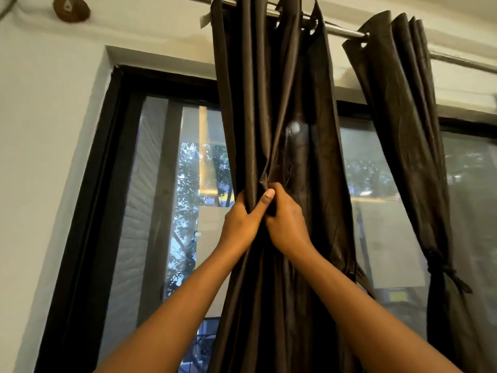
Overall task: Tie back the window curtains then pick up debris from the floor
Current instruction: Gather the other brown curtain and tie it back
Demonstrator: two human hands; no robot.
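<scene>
My left hand (242, 222) and right hand (285, 224) both grip the middle curtain (271, 103), bunching its dark folds, the hands touching each other. It hangs from the rod (341, 32) before the window (188, 184). The right curtain (408, 130) is already tied back.

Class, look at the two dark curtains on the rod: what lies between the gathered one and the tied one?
In the head view, bare window glass and exposed rod separate the held curtain from the tied curtain.
</scene>
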